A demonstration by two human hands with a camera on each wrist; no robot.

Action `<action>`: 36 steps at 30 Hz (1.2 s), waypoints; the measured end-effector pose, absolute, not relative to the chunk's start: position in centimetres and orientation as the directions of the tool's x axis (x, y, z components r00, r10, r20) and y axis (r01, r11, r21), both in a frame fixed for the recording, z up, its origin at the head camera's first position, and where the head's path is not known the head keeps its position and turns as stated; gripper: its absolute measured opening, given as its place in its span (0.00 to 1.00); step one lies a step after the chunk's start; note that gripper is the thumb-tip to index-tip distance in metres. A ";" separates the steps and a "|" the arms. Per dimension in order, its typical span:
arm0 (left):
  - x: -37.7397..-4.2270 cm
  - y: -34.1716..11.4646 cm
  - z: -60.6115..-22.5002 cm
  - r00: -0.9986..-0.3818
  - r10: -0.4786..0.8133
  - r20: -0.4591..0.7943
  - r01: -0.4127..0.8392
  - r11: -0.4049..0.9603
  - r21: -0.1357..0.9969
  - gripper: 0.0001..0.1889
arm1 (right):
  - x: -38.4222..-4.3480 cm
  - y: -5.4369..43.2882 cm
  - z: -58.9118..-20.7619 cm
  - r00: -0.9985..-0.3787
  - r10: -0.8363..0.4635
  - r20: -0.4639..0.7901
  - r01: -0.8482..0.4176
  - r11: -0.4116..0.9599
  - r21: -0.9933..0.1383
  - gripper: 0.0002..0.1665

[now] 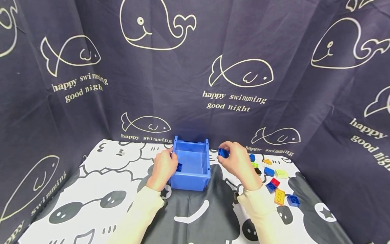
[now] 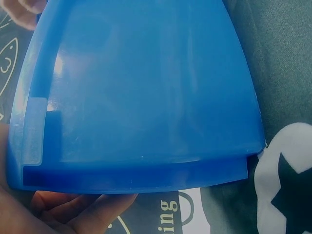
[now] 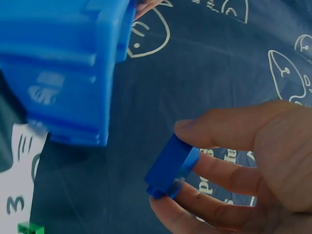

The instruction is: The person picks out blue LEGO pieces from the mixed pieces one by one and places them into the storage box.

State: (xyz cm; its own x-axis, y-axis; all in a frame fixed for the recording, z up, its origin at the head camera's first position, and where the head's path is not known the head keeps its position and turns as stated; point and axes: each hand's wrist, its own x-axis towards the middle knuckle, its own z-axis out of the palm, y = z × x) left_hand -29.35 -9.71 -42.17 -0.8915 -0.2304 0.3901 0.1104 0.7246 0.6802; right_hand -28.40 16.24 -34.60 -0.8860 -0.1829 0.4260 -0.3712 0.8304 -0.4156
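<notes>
- Head view: dark curtain (image 1: 189,74) printed with fish and whales; in front of it, patterned cloth (image 1: 189,203) spread under everything.
- Set on the cloth near the curtain, upright, mouth upward: blue bin (image 1: 190,183). Probably in hand: gathering bricks into it, one at a time. Called for next, by that reading: a pass over its right wall, a lowering, then a loosened pinch. In the left-wrist view: mostly outer face, no inside.
- At the bin's left wall: left hand (image 1: 164,165), fingers curled round the edge, apparently steadying.
- Just right of the bin, apart from it: right hand (image 1: 239,162), pinching with thumb and fingers.
- Farther right on the cloth: scattered loose bricks (image 1: 269,171), blue, orange, red, lime.
- In that pinch: held blue brick (image 3: 170,165); from the right wrist, stud visible at its lower end, too small to make out from the head.
- Inside the bin, by the left wall: another blue brick (image 1: 179,167), visible from the head only.
</notes>
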 end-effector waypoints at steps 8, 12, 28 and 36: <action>-29.4 -9.7 -42.1 -0.892 -0.229 0.390 0.110 0.726 0.679 0.20 | -28.4 14.1 -34.7 -0.855 -0.191 0.483 -0.429 0.784 -0.449 0.17; -29.4 -9.8 -42.2 -0.892 -0.231 0.389 0.105 0.731 0.675 0.20 | -28.4 12.9 -35.2 -0.833 -0.213 0.511 -0.468 0.763 -0.445 0.19; -29.5 -9.8 -42.4 -0.891 -0.223 0.395 0.112 0.736 0.668 0.20 | -28.7 9.5 -37.1 -0.763 -0.284 0.580 -0.598 0.651 -0.467 0.20; -29.4 -9.8 -42.3 -0.895 -0.213 0.392 0.117 0.736 0.666 0.20 | -29.0 9.0 -38.1 -0.759 -0.294 0.581 -0.601 0.660 -0.451 0.21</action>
State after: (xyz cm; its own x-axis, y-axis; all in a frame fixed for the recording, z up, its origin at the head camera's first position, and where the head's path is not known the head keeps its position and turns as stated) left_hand -29.45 -9.80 -42.29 -0.8950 -0.2128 0.3921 0.1168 0.7364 0.6663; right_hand -29.03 8.98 -38.12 -0.7590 -0.2936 0.5811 -0.6006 0.6603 -0.4508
